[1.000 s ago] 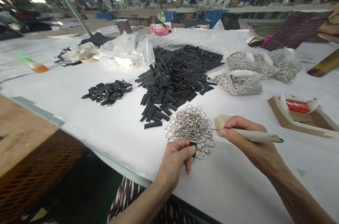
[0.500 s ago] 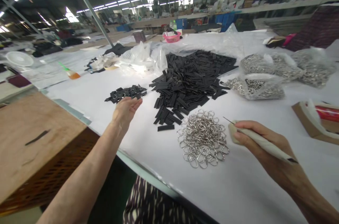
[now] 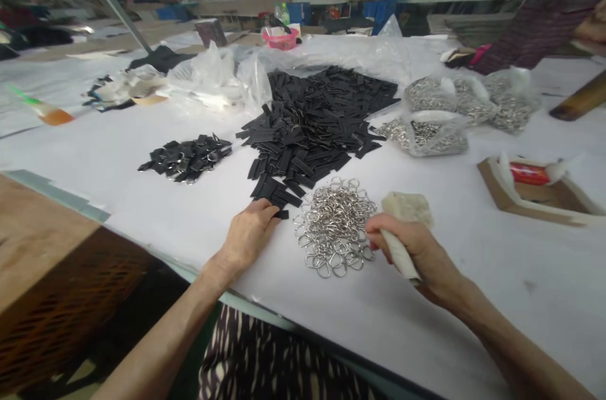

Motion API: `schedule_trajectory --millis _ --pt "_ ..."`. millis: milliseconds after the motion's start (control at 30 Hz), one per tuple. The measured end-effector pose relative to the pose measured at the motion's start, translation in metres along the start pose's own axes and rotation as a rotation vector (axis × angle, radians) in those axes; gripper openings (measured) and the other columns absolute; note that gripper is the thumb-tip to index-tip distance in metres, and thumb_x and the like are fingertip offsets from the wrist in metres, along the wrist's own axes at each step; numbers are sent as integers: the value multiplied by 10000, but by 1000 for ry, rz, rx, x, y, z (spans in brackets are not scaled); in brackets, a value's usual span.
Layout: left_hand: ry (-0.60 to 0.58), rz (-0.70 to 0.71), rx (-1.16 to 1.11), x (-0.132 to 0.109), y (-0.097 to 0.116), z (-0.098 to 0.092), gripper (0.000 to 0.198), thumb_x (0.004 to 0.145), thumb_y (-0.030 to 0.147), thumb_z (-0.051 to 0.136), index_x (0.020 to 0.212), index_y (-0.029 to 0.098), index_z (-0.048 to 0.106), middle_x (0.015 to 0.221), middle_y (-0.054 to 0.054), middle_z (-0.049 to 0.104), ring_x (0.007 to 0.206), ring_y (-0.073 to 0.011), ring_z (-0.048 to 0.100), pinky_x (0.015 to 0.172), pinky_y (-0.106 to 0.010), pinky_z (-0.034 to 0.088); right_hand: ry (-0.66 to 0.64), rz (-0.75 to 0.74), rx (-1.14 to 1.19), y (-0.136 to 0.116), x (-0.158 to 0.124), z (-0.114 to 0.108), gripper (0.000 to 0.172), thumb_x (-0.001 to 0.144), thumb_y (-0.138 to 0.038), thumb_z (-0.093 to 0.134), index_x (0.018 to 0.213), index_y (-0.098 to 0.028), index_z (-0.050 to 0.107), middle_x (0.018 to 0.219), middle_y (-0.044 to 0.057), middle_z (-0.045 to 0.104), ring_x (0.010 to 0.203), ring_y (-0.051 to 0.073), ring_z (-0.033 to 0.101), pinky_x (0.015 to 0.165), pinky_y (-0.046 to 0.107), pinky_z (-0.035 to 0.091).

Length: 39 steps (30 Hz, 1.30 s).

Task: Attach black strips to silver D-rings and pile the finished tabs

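Observation:
My left hand (image 3: 250, 233) is closed at the near edge of a big pile of black fabric strips (image 3: 326, 116), its fingertips on one black strip (image 3: 283, 214). In my right hand (image 3: 416, 248) is an awl with a white-wrapped handle (image 3: 400, 255); its thin tip cannot be made out. That hand is at the right side of a heap of metal D-rings (image 3: 336, 223). Just behind it lies a pale, yellowish block (image 3: 408, 207). Left of the strips sits a small pile of black strips with rings on them (image 3: 187, 157).
Clear bags of metal rings (image 3: 430, 135) stand to the right, behind an open cardboard box (image 3: 534, 192). Crumpled plastic (image 3: 213, 78) and a pink basket (image 3: 281, 38) are farther back. Another person's hand (image 3: 591, 31) shows at the right edge.
My left hand has moved from the small pile on the left to the near strips, closing there. My right hand, with the awl, has left the pale block and come to the rings.

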<state>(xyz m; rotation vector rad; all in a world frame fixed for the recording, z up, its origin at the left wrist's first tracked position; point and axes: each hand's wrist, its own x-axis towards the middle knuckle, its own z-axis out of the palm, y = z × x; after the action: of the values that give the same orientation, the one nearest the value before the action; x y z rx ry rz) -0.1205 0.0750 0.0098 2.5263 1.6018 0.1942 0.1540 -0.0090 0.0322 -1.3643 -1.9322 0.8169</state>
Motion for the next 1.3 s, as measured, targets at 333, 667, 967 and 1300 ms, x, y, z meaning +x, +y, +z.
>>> schedule_trajectory --millis 333,667,967,1300 --pt "-25 37 348 -3 11 0 215 831 56 391 934 119 569 942 -98 575 892 -236 528 623 -290 451 -144 -279 -473 3 -1 32 139 851 -73 423 765 -173 466 720 22 490 677 176 416 606 288 303" --pt "107 -252 -742 -14 19 -4 199 836 299 482 892 173 625 732 -32 636 660 -170 587 567 -265 485 -176 -131 -319 2 -1 32 147 820 -82 358 741 -183 430 692 9 446 649 167 402 579 266 296" --pt "-450 -350 -1569 -24 87 -1 221 742 243 578 918 118 624 738 -63 633 632 -155 611 501 -217 503 157 97 172 -5 3 15 87 862 -265 510 799 -204 511 724 5 513 635 160 450 542 259 343" --pt "-445 -279 -1391 -21 111 13 157 735 195 488 771 137 630 683 -42 594 562 -136 584 412 -177 446 99 115 147 -2 2 11 56 850 -198 508 798 -216 500 680 -26 501 606 142 448 523 239 339"
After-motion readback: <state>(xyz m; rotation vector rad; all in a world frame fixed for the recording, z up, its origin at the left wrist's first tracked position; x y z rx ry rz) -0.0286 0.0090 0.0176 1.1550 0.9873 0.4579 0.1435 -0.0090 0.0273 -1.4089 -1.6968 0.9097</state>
